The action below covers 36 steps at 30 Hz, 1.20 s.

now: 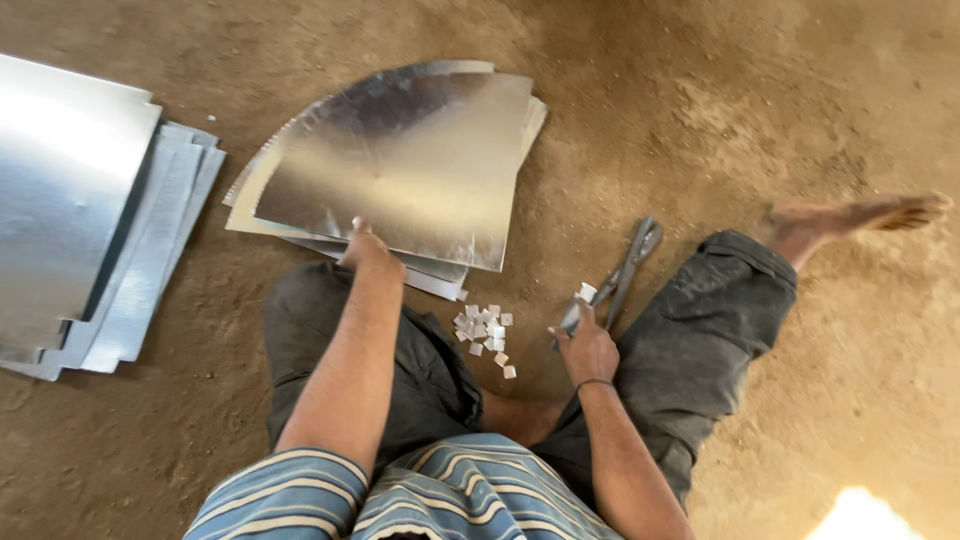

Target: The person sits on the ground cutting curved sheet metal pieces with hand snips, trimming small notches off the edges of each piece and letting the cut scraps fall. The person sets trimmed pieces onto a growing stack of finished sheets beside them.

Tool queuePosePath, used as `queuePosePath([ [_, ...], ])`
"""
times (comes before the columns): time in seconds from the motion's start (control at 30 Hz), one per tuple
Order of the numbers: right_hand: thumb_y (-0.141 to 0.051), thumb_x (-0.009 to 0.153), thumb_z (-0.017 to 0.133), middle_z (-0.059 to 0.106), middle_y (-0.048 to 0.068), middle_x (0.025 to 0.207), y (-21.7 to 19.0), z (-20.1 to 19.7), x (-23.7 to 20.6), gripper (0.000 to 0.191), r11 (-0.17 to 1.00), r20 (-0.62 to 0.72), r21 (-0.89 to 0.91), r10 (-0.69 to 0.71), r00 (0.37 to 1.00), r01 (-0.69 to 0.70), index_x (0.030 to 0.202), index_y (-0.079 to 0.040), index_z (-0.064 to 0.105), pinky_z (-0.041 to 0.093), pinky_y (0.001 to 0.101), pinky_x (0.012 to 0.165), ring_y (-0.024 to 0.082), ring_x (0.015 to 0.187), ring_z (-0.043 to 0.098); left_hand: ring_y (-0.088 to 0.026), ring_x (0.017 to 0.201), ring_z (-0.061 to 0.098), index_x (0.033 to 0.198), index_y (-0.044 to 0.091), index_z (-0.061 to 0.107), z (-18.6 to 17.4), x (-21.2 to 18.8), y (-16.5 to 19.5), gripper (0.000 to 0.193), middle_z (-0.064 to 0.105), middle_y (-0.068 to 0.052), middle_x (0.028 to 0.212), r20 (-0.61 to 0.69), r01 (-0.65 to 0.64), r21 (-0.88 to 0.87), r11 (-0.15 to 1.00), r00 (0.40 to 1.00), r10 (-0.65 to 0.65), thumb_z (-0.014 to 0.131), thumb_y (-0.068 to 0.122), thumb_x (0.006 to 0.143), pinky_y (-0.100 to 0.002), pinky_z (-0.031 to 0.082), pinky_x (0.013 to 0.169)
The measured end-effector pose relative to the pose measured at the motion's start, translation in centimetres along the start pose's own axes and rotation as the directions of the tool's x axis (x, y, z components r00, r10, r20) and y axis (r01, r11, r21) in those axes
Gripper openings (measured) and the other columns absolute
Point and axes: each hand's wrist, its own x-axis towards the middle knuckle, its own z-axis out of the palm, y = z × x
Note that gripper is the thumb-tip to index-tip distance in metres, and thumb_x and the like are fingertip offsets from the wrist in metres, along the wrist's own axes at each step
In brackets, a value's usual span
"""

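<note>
Person sits on dirt floor (pixel 700 110), legs spread. Left hand (pixel 362 250) is closed on the near edge of the top sheet (pixel 400 160), a fan-shaped piece of shiny metal on a small stack of like pieces, lying on the floor just ahead of the left knee. Right hand (pixel 585 345) is wrapped around the handles of the snips (pixel 620 275), which lie w/ blades pointing away, tips near the right thigh. A small offcut sits at the hand end of the snips. Pile of square scraps (pixel 485 335) lies between the knees, near both hands.

Handling, by the look of it: sheet is thin, light, stiff enough to hold shape but prob. flexes and wobbles if lifted by one corner. Cut edges likely sharp, one curved edge looks notched; surface smooth, so slippery. Best grip prob. a pinch on the straight near edge, thumb on top, fingers under, not sliding along the edge. Snips: heavier, rigid, take by handles.

Second stack of sheets (pixel 90 210) lies at far left, well apart.
</note>
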Motion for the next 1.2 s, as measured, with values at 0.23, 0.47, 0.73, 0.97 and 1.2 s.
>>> queuePosePath([
  [0.23,-0.046,0.089,0.073,0.075,0.018,0.107,0.4,-0.9,1.3,0.05,0.985,-0.004,-0.076,0.152,0.988,-0.152,0.13,-0.02,0.062,0.057,0.0537,0.081,0.041,0.099,0.071,-0.026,0.102,0.047,0.137,0.013,0.046,-0.5,-2.3,-0.3,0.06,0.047,-0.014,0.128,0.079,0.036,-0.076,0.997,0.996,-0.03,0.073,0.034,0.088,-0.044,0.047,0.08],
  [0.47,-0.04,0.077,0.083,0.073,0.023,0.106,-0.9,-0.8,1.9,0.068,0.99,-0.039,0.022,0.138,0.99,-0.137,0.132,-0.009,0.058,0.055,0.0534,0.083,0.042,0.099,0.07,-0.027,0.107,0.061,0.14,0.021,0.054,1.5,-8.3,-6.7,0.05,0.056,-0.012,0.129,0.532,0.474,0.046,0.879,0.733,-0.423,0.062,0.032,0.091,-0.051,0.057,0.087],
  [0.73,-0.047,0.084,0.082,0.074,0.021,0.115,0.4,-0.6,2.0,0.053,0.993,0.058,-0.008,0.119,0.991,-0.118,0.117,-0.009,0.068,0.056,0.0503,0.092,0.04,0.11,0.069,-0.034,0.107,0.063,0.143,0.011,0.043,2.7,-11.8,-5.0,0.057,0.053,-0.01,0.141,0.323,0.47,-0.167,0.867,0.856,-0.403,0.07,0.027,0.095,-0.046,0.059,0.083],
  [0.97,-0.001,0.082,0.07,0.072,0.006,0.105,1.2,-0.6,0.7,0.039,0.212,0.178,0.963,-0.043,0.983,-0.165,0.121,-0.003,0.062,0.055,0.0386,0.082,0.022,0.094,0.068,-0.017,0.056,0.057,0.115,0.006,0.064,1.2,-7.6,-2.1,0.045,0.065,-0.006,0.08,0.723,0.584,-0.272,0.765,0.649,-0.238,0.065,0.045,0.092,-0.028,0.046,0.04],
  [1.2,-0.005,0.092,0.066,0.072,0.007,0.099,-1.0,-5.7,-4.3,0.026,0.018,0.157,0.988,-0.159,0.975,-0.156,0.118,0.001,0.064,0.056,0.0318,0.075,0.016,0.084,0.069,-0.022,0.087,0.071,0.122,0.003,0.061,-8.8,-3.2,-0.4,0.035,0.066,-0.01,0.108,0.679,0.067,-0.421,0.904,0.684,0.266,0.068,0.025,0.096,-0.037,0.057,0.063],
])
